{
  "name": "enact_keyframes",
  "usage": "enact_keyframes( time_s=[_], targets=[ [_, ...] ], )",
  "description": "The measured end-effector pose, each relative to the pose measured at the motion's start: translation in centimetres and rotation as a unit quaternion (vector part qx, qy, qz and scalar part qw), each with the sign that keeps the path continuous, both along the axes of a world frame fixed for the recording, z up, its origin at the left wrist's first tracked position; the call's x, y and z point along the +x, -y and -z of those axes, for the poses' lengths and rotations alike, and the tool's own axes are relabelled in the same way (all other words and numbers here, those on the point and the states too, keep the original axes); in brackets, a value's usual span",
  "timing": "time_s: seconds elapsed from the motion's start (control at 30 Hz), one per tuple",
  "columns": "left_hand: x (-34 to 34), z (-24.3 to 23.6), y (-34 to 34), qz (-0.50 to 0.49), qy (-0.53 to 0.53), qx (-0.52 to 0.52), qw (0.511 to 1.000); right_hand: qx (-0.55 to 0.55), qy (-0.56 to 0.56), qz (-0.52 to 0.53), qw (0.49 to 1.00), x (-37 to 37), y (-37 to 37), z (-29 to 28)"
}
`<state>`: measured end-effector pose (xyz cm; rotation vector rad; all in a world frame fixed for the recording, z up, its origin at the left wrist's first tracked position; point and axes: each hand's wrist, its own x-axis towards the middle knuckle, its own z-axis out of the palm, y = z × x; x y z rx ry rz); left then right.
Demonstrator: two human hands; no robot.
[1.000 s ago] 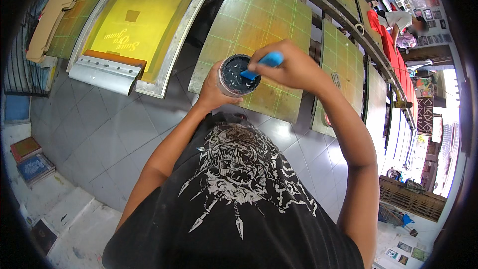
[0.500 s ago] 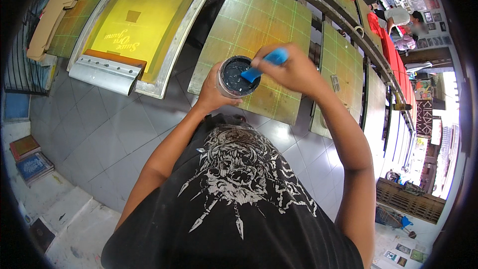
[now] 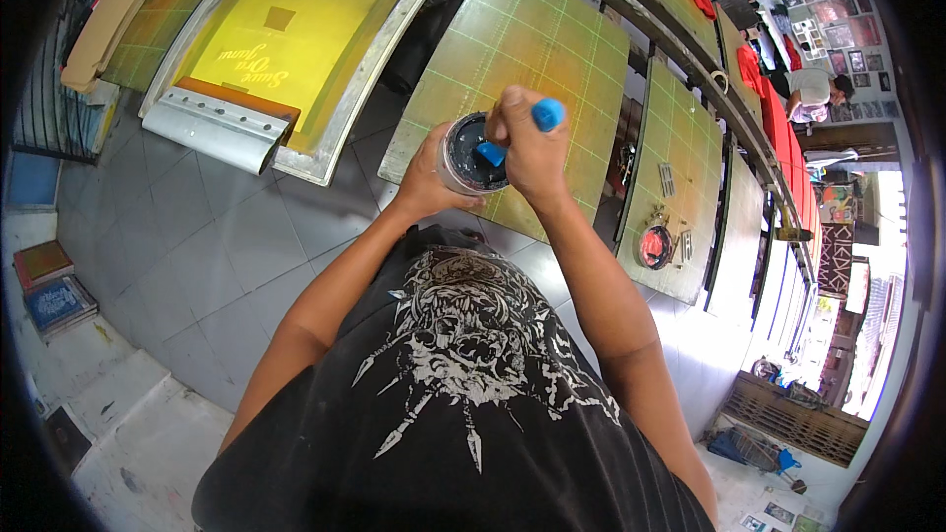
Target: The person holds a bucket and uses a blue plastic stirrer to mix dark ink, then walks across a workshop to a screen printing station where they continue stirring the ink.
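Observation:
My left hand (image 3: 426,180) is wrapped round the side of a clear tub (image 3: 452,174) holding thick dark ink (image 3: 463,150). In my right hand (image 3: 533,150) is a blue plastic spatula (image 3: 548,115), gripped in a fist, its rounded end sticking up above the thumb side. The spatula's lower end dips into the ink, and my fingers hide its middle. Both hands are in front of my body, over the near edge of a board with a green grid (image 3: 463,69).
At left, a yellow printing screen (image 3: 296,49) in a metal frame carries a metal-handled squeegee (image 3: 212,130). More grid boards stand to the right, one bearing a tub of red paste (image 3: 654,247) and small metal pieces (image 3: 666,179). A person (image 3: 813,89) is at the far right.
My right hand has closed into a more upright fist on the spatula, and its elbow has swung inward. The red paste tub, hidden before by my forearm, now shows.

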<state>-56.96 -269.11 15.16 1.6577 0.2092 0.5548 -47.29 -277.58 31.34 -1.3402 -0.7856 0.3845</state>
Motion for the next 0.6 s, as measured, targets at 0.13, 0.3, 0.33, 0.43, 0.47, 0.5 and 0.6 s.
enact_keyframes(
  time_s=[0.13,0.3,0.33,0.43,0.47,0.5,0.6],
  targets=[
    [-0.1,-0.3,0.1,-0.014,0.008,0.016,1.000,0.114,-0.051,-0.041,0.991,0.4,0.6,-0.7],
    [-0.1,-0.5,0.0,-0.016,-0.011,0.033,0.999,0.003,0.008,-0.051,0.999,0.5,1.3,0.0],
    [-0.1,-0.4,0.0,-0.011,-0.006,0.025,1.000,0.041,-0.056,-0.061,0.996,0.4,1.3,0.3],
    [0.0,-0.3,0.0,-0.006,0.009,0.016,1.000,0.050,0.009,-0.041,0.998,0.8,1.1,0.6],
    [0.0,-0.3,-0.1,-0.006,0.009,0.018,1.000,0.004,0.074,-0.001,0.997,0.8,1.2,0.6],
    [0.0,-0.2,-0.1,-0.006,0.007,0.020,1.000,-0.095,0.127,-0.041,0.987,1.0,1.1,0.6],
    [0.0,-0.1,-0.1,-0.010,0.012,0.037,0.999,0.044,-0.068,-0.023,0.996,1.0,1.0,0.5]
  ],
)
